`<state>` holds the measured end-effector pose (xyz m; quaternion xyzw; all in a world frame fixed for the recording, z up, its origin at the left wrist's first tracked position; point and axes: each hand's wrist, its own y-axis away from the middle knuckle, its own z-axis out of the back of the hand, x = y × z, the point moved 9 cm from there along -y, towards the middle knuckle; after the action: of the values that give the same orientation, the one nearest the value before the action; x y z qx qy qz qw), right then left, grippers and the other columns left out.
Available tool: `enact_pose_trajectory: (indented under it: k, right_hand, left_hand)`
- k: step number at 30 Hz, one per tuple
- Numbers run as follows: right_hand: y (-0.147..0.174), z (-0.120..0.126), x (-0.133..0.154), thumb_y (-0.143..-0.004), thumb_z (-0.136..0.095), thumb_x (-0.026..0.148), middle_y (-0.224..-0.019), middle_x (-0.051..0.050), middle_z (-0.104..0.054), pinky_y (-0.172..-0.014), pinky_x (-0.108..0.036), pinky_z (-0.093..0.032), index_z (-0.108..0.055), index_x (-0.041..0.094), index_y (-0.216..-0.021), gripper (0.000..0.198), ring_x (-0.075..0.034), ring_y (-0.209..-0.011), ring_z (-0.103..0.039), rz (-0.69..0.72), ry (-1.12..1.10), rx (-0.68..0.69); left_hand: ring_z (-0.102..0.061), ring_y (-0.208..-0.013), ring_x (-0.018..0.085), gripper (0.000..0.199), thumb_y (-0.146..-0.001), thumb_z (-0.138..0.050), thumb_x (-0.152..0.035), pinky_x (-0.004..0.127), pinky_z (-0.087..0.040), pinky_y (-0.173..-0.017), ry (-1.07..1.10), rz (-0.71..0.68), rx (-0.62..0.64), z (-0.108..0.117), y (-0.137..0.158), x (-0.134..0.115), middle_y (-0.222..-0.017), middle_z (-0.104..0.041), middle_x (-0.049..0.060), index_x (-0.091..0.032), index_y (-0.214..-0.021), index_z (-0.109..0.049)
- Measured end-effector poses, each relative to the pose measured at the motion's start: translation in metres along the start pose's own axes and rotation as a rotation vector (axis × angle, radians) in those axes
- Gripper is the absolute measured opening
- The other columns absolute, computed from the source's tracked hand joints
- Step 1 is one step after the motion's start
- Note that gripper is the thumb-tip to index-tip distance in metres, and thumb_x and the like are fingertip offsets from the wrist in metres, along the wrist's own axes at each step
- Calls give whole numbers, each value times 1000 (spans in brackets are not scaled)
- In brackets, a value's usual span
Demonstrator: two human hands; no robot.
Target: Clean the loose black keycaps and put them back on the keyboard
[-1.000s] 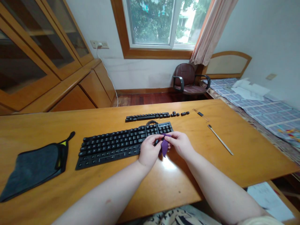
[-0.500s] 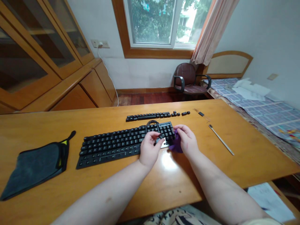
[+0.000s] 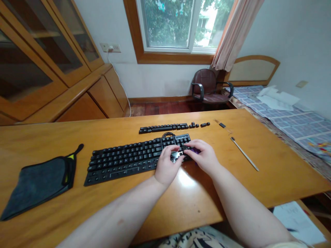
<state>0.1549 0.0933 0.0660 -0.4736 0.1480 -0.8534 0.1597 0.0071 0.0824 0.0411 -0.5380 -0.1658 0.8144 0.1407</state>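
Observation:
The black keyboard (image 3: 124,156) lies on the desk, with keycaps off its front row and a pale bare patch at its right end. My left hand (image 3: 169,163) is over that right part, thumb and forefinger curved and apart, with nothing clear between them. Close beside it, my right hand (image 3: 205,155) pinches a small dark keycap (image 3: 184,148) at the fingertips. Purple cloth (image 3: 196,151) shows under the right fingers, tucked in that hand; most of it is hidden.
Behind the keyboard is a row of loose keycaps (image 3: 165,128). To the right lie a small black piece (image 3: 222,125) and a thin brush (image 3: 244,153). A dark grey pouch (image 3: 41,182) is at the left of the wooden desk (image 3: 181,213).
My right hand has moved left, close to my left hand, and its fingers now meet the keycap. The left finger and thumb have parted. Less of the purple cloth shows.

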Motion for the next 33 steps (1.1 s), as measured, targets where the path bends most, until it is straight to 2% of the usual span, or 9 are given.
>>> enact_pose_trajectory:
  k: [3,7,9,15,25,33]
  right_hand:
    - [-2,2,-13,-77,-63,31,-90,-5,-66,-77,-31,-50,-70,24,-95,20,-18,-83,-63,-31,170,22]
    - [2,-17,-20,-80,-60,30,-92,-5,-65,-73,-28,-48,-70,24,-99,23,-16,-80,-62,-28,418,196]
    - [5,-26,-20,-82,-57,30,-95,-5,-65,-71,-26,-47,-68,25,-103,24,-16,-81,-61,-26,508,268]
    - [10,-42,-18,-86,-52,32,-95,-5,-64,-70,-25,-43,-67,27,-108,27,-16,-84,-60,2,649,375]
    - [13,-48,-21,-88,-49,31,-90,-4,-64,-65,-25,-40,-66,27,-108,26,-17,-82,-58,-22,705,377]
    - [13,-47,-16,-90,-45,33,-88,-4,-63,-62,-25,-39,-66,29,-108,27,-16,-79,-58,-36,727,389]
  left_hand:
    - [-53,-107,22,29,-73,-61,-17,44,-39,-99,-187,-65,9,0,-2,-8,-107,-61,7,-20,-102,-55]
    - [-41,-123,28,29,-75,-59,-20,55,-19,-108,-348,-56,37,-4,0,-4,-117,-59,8,-21,-104,-56]
    - [-37,-127,28,28,-77,-57,-20,57,-14,-108,-381,-44,61,-7,1,-2,-119,-58,8,-22,-104,-56]
    - [-35,-128,28,25,-78,-54,-19,57,-14,-108,-378,-38,78,-8,2,-2,-121,-57,7,-23,-103,-58]
    - [-38,-126,28,33,-76,-53,-16,57,-16,-108,-457,-16,159,-18,5,4,-121,-58,8,-22,-108,-55]
    - [-40,-124,30,23,-76,-55,-19,59,-18,-107,-478,-19,182,-20,4,4,-117,-60,7,-23,-99,-59]
